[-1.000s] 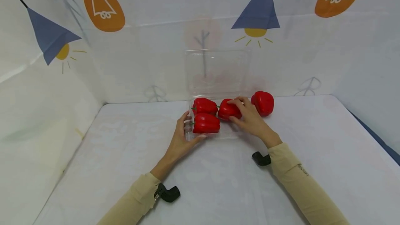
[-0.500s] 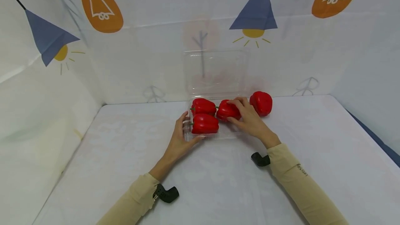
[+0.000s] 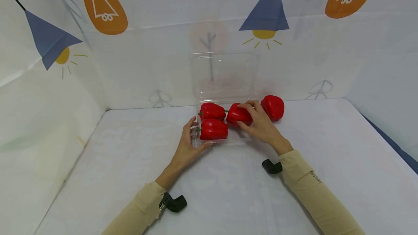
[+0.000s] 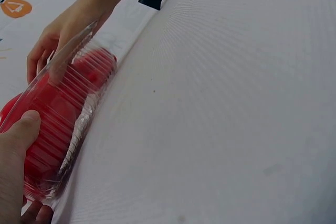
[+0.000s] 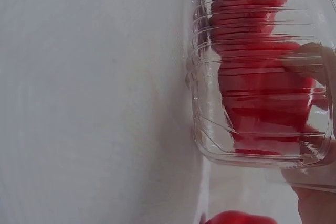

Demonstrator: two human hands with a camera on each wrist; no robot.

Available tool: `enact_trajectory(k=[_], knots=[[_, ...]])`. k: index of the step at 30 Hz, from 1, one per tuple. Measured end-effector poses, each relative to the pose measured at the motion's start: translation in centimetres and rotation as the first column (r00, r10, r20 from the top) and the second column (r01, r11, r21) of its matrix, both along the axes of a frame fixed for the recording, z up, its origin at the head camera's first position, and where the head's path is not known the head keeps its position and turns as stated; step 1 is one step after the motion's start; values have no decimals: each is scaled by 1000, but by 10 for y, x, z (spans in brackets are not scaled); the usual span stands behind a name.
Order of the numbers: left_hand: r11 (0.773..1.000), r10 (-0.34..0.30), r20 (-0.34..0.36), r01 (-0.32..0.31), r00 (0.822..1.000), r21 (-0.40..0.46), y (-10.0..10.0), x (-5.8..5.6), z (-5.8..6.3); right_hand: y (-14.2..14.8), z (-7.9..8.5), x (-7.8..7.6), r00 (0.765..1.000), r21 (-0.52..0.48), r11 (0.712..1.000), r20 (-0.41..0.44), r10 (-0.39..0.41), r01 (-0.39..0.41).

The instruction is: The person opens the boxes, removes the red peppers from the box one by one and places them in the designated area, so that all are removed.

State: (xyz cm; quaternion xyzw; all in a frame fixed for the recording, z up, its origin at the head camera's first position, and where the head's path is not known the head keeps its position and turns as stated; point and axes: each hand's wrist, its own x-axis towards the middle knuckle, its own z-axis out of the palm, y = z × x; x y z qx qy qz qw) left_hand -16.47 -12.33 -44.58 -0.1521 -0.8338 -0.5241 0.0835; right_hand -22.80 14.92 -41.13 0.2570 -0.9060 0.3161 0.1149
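A clear plastic clamshell container (image 3: 225, 140) sits at the back middle of the table, its lid (image 3: 225, 73) standing upright. Three red bell peppers lie inside it: back left (image 3: 212, 111), front left (image 3: 213, 129) and back right (image 3: 239, 114). My left hand (image 3: 193, 137) holds the container's front left corner; its thumb (image 4: 21, 135) presses the ribbed wall (image 4: 63, 124). My right hand (image 3: 254, 119) curls over the back right pepper. A fourth red pepper (image 3: 273, 107) lies on the table just right of the container, also low in the right wrist view (image 5: 239, 217).
The table (image 3: 228, 191) has a white cloth and is walled on three sides by a printed backdrop (image 3: 147, 46). The backdrop rises right behind the container lid. Black wrist mounts (image 3: 174, 203) (image 3: 271, 167) hang under my sleeves.
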Motion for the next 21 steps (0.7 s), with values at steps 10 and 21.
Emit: enact_trajectory(k=[10, 21], knots=[[1000, 7, -11, -7, 1000, -2, -4, -7, -15, 0, 1, 1, 998, -29, 1000, -62, -3, 2], [999, 13, -37, -15, 999, -52, -4, -7, -16, 4, 6, 3, 993, -68, 998, -115, -22, 14]])
